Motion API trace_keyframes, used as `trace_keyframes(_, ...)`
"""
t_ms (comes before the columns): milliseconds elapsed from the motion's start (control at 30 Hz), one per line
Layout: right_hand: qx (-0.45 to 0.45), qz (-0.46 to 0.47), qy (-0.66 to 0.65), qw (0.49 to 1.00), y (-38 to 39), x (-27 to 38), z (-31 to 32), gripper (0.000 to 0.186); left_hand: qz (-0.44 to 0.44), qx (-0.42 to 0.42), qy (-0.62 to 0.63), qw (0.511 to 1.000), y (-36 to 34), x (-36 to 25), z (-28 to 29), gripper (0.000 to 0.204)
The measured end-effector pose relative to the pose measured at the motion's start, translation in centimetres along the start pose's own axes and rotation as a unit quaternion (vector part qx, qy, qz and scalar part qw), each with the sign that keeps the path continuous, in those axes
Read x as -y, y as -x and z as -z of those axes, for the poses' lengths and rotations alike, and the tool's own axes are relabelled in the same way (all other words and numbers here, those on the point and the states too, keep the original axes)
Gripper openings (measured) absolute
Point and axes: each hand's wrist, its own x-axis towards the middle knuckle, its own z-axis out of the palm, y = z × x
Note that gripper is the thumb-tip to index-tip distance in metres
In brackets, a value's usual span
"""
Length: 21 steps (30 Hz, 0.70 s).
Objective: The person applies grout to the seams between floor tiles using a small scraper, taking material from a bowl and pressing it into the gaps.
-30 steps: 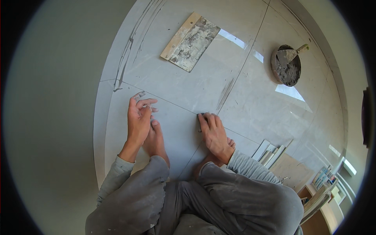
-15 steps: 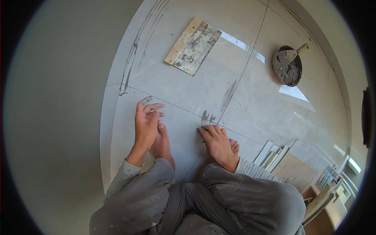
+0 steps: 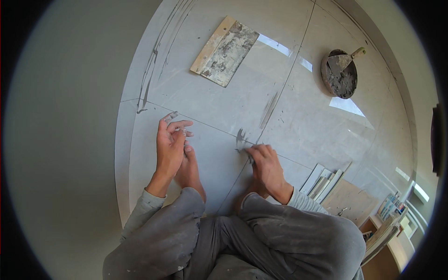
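My left hand [image 3: 170,150] is raised over my bare left foot [image 3: 193,172], fingers loosely bent and apart, their tips smudged grey. My right hand [image 3: 269,172] pinches a small dark piece [image 3: 251,158], partly hidden by its fingers, at the tile floor [image 3: 224,116] by a crossing of joints. A fresh grey smear [image 3: 241,137] lies just above and left of it. Farther forward rest a wide putty blade [image 3: 224,51] caked with pale filler and a round pan [image 3: 344,85] of dark grey paste with a scraper [image 3: 340,60] in it.
A grey wall [image 3: 65,140] rises at the left. To the right lie narrow pale strips [image 3: 322,182] and a beige board [image 3: 350,200], beside a small wooden shelf unit [image 3: 389,252] with assorted items. My crossed legs [image 3: 298,228] fill the lower middle.
My right hand has moved back toward me and slightly right, uncovering a grey smear on the joint. My left hand keeps much the same pose.
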Motion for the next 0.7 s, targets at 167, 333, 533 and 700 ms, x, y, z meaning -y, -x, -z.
trace_keyframes(167,-0.044,0.037,0.092,0.994,-1.0,-1.5,-1.4,0.047,0.013,-0.002,0.009,1.0,0.2,0.2,-0.2,0.042)
trace_keyframes(333,0.071,0.021,0.01,0.997,0.6,-0.7,-1.8,0.049,0.0,-0.008,0.007,1.0,0.3,-0.6,0.2,0.042)
trace_keyframes(533,0.025,0.247,0.148,0.957,-5.0,-3.8,0.0,0.041,0.006,0.002,0.003,1.0,0.0,0.4,-0.4,0.042)
trace_keyframes(700,0.137,0.249,0.223,0.932,-3.2,-4.0,3.1,0.04,-0.005,-0.013,0.01,1.0,0.9,-0.4,0.2,0.043)
